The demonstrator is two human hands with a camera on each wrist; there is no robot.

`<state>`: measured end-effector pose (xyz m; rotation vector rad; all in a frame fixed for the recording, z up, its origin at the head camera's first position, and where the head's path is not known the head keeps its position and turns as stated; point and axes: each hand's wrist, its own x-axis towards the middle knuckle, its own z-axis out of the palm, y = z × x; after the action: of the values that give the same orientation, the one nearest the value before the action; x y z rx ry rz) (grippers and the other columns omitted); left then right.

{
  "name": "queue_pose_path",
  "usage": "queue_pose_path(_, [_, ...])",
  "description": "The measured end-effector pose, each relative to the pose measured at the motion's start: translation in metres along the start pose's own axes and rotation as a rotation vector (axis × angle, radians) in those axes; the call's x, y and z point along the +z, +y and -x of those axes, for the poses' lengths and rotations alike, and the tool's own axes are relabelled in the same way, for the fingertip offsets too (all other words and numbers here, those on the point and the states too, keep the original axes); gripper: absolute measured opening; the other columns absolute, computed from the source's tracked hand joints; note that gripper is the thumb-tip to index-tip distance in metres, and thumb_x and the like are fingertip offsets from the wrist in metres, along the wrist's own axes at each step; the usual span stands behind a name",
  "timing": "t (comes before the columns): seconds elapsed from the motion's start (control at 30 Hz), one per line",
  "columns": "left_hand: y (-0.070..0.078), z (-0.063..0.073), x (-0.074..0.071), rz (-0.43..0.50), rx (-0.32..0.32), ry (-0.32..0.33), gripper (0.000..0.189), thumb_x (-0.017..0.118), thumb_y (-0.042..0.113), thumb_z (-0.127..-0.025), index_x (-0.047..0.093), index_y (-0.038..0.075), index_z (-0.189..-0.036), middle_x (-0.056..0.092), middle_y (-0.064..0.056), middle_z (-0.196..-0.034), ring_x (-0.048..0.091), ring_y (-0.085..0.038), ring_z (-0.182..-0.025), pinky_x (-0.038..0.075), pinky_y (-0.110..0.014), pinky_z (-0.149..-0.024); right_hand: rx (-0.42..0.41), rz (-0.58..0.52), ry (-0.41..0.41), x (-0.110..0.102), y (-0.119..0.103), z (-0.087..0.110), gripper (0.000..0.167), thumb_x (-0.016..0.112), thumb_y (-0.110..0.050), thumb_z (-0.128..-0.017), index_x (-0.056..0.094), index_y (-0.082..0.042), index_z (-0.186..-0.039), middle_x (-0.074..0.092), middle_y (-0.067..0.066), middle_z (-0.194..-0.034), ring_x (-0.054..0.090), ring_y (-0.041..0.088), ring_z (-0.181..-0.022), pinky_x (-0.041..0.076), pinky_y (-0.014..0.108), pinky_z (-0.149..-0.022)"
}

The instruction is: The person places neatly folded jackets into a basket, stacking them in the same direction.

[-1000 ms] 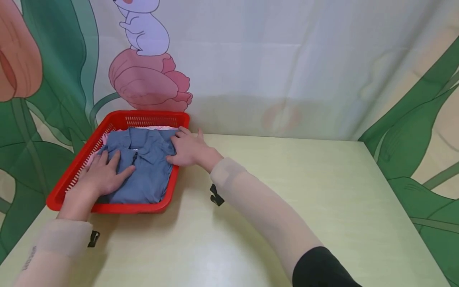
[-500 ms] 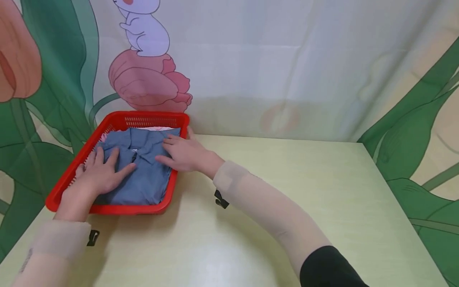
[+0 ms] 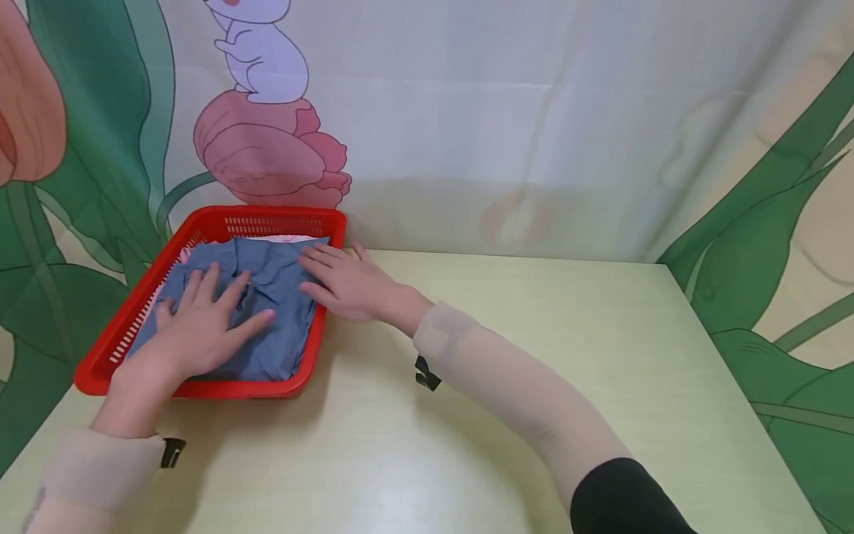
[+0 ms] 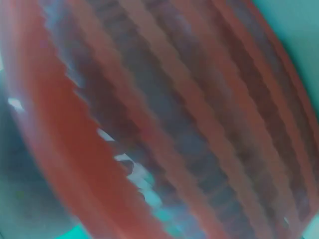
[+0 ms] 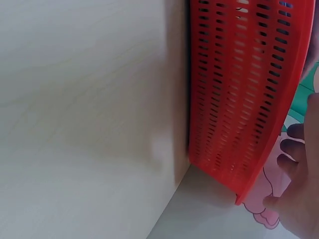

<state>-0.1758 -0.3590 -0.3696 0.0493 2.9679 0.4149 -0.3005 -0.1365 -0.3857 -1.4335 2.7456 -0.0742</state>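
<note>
A folded blue garment (image 3: 288, 320) with a small dark zip lies in a red plastic basket (image 3: 233, 389) on the table's left side. My left hand (image 3: 196, 326) rests on the garment, its fingers spread and partly covering the zip. My right hand (image 3: 350, 285) reaches across the basket's right rim, fingers extended over the garment's upper right part; contact there is unclear. In the right wrist view, my right hand (image 5: 301, 189) appears beside the rim of the slotted basket wall (image 5: 234, 89). The left wrist view shows only a blurred basket wall (image 4: 75, 109).
Pink patterned cloth (image 3: 287, 238) peeks out under the garment at the basket's back. A pale wooden table (image 3: 534, 356) extends to the right. Behind it hangs a curtain (image 3: 454, 133) printed with plants and a white animal.
My left hand has slid right and farther onto the garment, and blue cloth now covers more of the basket's left side. My right hand has drawn slightly back to the right.
</note>
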Motion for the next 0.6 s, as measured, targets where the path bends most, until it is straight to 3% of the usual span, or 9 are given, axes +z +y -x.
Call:
queue_pose_path(0.1, [0.020,0.004,0.003,0.003,0.094,-0.050,0.096,0.052,0.068,-0.096,0.021,0.008,-0.164,0.007,-0.034,-0.164,0.003,-0.058,-0.147,0.011,-0.086,-0.102,-0.017,-0.025,0.012,0.000,0.006,0.010,0.063,0.034,-0.051,-0.109,0.027,-0.021,-0.164,0.020,-0.001,-0.170,0.013,0.018,-0.156,0.010,0.053,-0.124])
queue_pose_path(0.2, [0.032,0.008,0.008,0.005,0.144,-0.095,0.090,0.057,0.063,-0.096,0.028,0.010,-0.162,0.013,-0.033,-0.163,0.008,-0.058,-0.146,0.014,-0.084,-0.102,-0.022,-0.064,0.027,0.002,0.014,0.020,0.062,0.034,-0.050,-0.109,0.029,-0.022,-0.164,0.021,-0.001,-0.170,0.015,0.019,-0.155,0.014,0.052,-0.124])
queue_pose_path(0.4, [0.038,0.014,0.018,0.010,0.144,-0.139,0.086,0.063,0.055,-0.095,0.033,0.009,-0.161,0.016,-0.033,-0.162,0.009,-0.059,-0.145,0.015,-0.084,-0.103,-0.020,-0.219,0.095,0.016,0.032,0.052,0.060,0.037,-0.047,-0.109,0.035,-0.017,-0.161,0.027,0.002,-0.168,0.022,0.020,-0.153,0.021,0.049,-0.122])
queue_pose_path(0.5, [0.041,0.020,0.018,0.024,0.148,-0.083,0.083,0.065,0.049,-0.096,0.034,0.009,-0.160,0.016,-0.033,-0.162,0.011,-0.058,-0.146,0.014,-0.083,-0.104,-0.024,-0.261,0.106,0.023,0.040,0.073,0.060,0.038,-0.046,-0.109,0.037,-0.015,-0.161,0.028,0.004,-0.167,0.023,0.021,-0.153,0.022,0.047,-0.122])
queue_pose_path(0.6, [0.050,0.026,0.014,0.063,0.168,0.038,0.077,0.068,0.037,-0.097,0.036,0.007,-0.159,0.019,-0.031,-0.162,0.015,-0.054,-0.146,0.014,-0.082,-0.105,0.015,-0.243,0.094,0.027,0.046,0.095,0.061,0.041,-0.046,-0.109,0.035,-0.015,-0.161,0.027,0.005,-0.168,0.022,0.022,-0.154,0.021,0.050,-0.122])
